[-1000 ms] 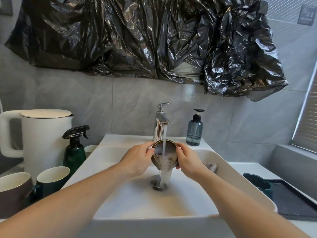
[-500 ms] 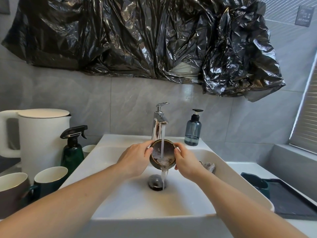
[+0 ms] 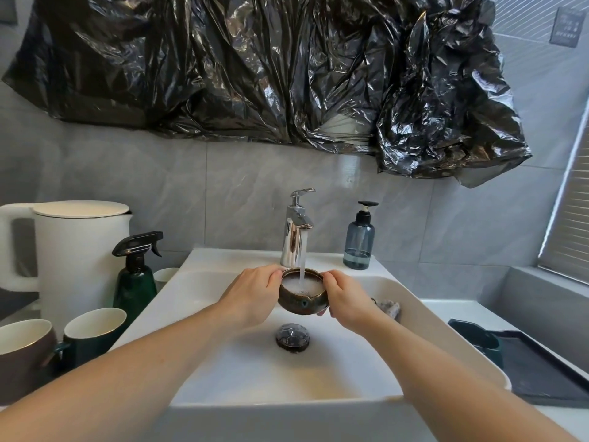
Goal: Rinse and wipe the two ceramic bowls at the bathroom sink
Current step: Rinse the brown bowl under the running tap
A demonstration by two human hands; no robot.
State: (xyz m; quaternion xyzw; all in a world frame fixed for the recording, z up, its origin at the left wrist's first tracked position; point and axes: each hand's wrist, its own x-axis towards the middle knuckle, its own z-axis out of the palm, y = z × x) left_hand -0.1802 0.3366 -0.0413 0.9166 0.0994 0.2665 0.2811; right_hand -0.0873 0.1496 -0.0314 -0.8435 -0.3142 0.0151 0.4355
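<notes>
A small dark brown ceramic bowl (image 3: 302, 302) is held upright over the white sink (image 3: 446, 339), right under the chrome faucet (image 3: 297, 229). Water runs from the spout into the bowl, which is full of foamy water. My left hand (image 3: 251, 295) grips its left side and my right hand (image 3: 345, 299) grips its right side, thumbs on the rim. A grey cloth or sponge (image 3: 389, 308) lies on the sink's right inner slope. A second small bowl is not clearly visible.
Left of the sink stand a white kettle (image 3: 76, 250), a green spray bottle (image 3: 135, 275), a green mug (image 3: 92, 333) and a brown mug (image 3: 22, 352). A blue soap dispenser (image 3: 360, 240) stands behind the basin. A dark tray (image 3: 541, 371) lies at the right. The drain plug (image 3: 292, 336) sits below the bowl.
The bowl was tilted toward me, pouring water into the drain; both hands have turned it level, and it now fills with water.
</notes>
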